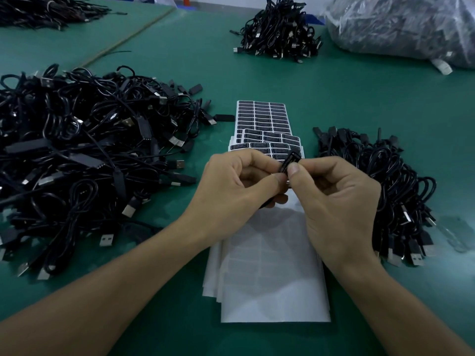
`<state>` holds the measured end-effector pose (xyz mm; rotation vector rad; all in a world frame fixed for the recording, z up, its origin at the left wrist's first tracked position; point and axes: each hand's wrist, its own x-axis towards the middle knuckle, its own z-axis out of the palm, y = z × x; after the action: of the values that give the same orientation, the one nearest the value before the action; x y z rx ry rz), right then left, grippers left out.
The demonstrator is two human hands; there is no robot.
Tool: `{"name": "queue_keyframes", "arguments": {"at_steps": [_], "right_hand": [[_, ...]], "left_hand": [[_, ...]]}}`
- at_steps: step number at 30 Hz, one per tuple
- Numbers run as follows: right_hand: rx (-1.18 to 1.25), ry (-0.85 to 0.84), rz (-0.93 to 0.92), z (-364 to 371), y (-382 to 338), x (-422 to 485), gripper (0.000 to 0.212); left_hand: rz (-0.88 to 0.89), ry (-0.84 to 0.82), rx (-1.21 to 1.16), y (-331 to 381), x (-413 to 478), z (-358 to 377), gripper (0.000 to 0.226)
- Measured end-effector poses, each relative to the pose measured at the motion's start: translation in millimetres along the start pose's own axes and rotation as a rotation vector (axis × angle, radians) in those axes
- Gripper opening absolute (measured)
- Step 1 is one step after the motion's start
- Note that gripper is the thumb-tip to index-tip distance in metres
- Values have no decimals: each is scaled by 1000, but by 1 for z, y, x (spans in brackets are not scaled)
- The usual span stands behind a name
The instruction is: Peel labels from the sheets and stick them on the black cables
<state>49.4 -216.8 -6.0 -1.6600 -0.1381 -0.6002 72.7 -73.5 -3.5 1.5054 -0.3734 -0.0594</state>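
Closest to the camera there's a fanned stack of peeled white backing sheets [272, 278] lying on the green mat [385, 104], with both forearms reaching in over it. Just above that, the left hand [239, 181] and right hand [336, 199] meet in the middle, and both are curled with thumb and forefinger pinching the same small flat end of a black cable [291, 159], held up off the mat over the sheets. There's a label [283, 167] with tiny white print along its side, but I honestly can't tell if it's fully stuck down. Right behind the fingers are the label sheets [262, 116], a few overlapping and still full of black labels in rows. To the left sits a big messy left pile [77, 150] of black USB cables, and a tidier right pile [385, 181] is just right of the hands. Further back there's a far pile [280, 29] of cables, and a clear plastic bag [411, 24] stuffed with dark cables in the far right corner.
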Motion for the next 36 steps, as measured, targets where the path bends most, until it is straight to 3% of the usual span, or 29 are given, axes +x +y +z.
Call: {"name": "queue_keyframes", "arguments": {"at_steps": [17, 23, 30, 36], "right_hand": [[-46, -9, -31, 1, -3, -3, 17], [64, 3, 49, -4, -3, 1, 40], [31, -61, 75, -1, -2, 3, 16], [-43, -90, 59, -2, -3, 2, 6]], "left_hand": [[6, 4, 30, -2, 2, 0, 12], [10, 0, 40, -2, 1, 1, 13], [32, 10, 163, -2, 0, 1, 6], [218, -10, 442, -3, -3, 1, 16]]}}
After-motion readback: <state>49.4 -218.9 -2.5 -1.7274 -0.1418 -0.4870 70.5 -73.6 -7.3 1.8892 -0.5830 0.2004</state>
